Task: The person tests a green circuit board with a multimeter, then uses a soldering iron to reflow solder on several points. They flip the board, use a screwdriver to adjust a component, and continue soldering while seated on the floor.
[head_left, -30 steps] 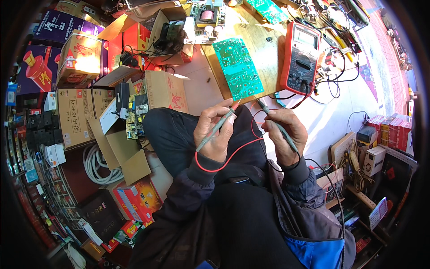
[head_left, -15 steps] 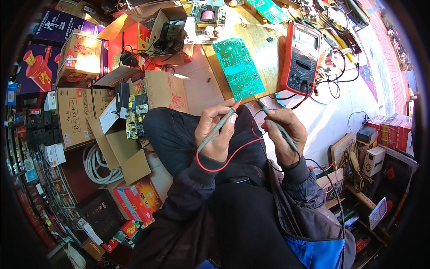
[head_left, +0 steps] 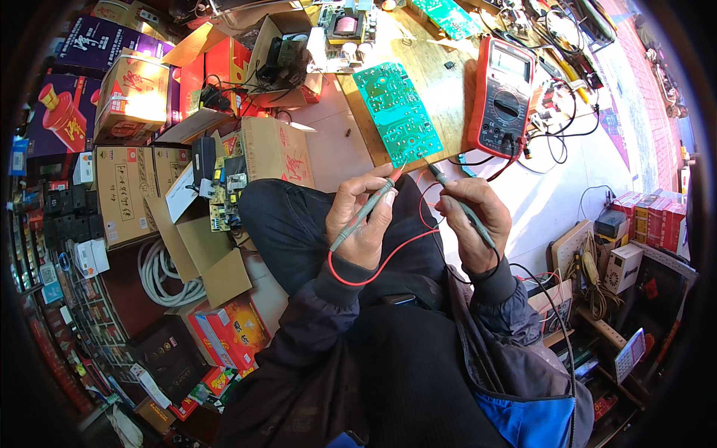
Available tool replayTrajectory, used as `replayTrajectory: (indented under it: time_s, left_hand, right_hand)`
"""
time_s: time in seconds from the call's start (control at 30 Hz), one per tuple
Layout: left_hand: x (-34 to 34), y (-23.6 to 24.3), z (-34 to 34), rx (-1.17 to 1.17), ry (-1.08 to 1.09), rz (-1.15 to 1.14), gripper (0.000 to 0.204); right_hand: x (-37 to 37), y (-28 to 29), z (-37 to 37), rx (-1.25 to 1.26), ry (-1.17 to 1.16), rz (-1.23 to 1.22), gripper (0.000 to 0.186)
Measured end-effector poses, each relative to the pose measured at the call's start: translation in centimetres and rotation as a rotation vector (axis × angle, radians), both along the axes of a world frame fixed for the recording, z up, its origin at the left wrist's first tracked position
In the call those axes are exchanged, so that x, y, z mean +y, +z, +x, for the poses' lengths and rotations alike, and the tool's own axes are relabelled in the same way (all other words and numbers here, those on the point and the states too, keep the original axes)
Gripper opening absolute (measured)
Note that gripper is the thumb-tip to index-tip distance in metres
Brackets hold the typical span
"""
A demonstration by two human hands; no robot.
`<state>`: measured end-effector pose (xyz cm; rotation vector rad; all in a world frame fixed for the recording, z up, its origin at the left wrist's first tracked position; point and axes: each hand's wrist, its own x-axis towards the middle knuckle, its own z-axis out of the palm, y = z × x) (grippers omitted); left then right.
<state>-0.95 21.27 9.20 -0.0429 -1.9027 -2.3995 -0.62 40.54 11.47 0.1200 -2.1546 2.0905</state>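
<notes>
A green circuit board [head_left: 397, 112] lies at the near edge of the wooden table, solder side up. My left hand [head_left: 361, 216] is closed round a grey test probe with a red tip and red lead [head_left: 361, 218]; its tip is at the board's near edge. In my right hand [head_left: 478, 224] is a second grey probe with a black lead [head_left: 469, 212], its dark tip close to the board's near right corner. Whether either tip touches the board I cannot tell. A red multimeter [head_left: 504, 97] with a dial and small display rests right of the board, leads plugged in.
Another green board [head_left: 447, 16] and a board with a transformer [head_left: 346, 28] are at the table's far side. Open cardboard boxes [head_left: 196, 246] stand at my left, with a coiled white hose [head_left: 166, 278]. A white power strip [head_left: 629, 356] is among equipment at lower right.
Almost nothing differs. The circuit board has shifted very slightly, and both hands keep their hold on the probes in nearly the same places.
</notes>
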Motion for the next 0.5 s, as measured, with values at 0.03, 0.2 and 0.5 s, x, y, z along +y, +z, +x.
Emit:
replayTrajectory:
  time_s: [0.03, 0.2, 0.5]
  left_hand:
    - [0.01, 0.00, -0.02, 0.003, 0.000, -0.001, 0.023]
    - [0.06, 0.09, -0.07, 0.005, 0.002, 0.006, 0.023]
    - [0.09, 0.02, -0.11, 0.006, 0.006, 0.011, 0.022]
  right_hand:
    - [0.02, -0.01, -0.02, -0.010, 0.007, -0.018, 0.020]
    - [-0.01, -0.08, -0.07, 0.003, 0.009, 0.000, 0.021]
    - [0.03, -0.07, -0.09, -0.009, 0.016, 0.014, 0.020]
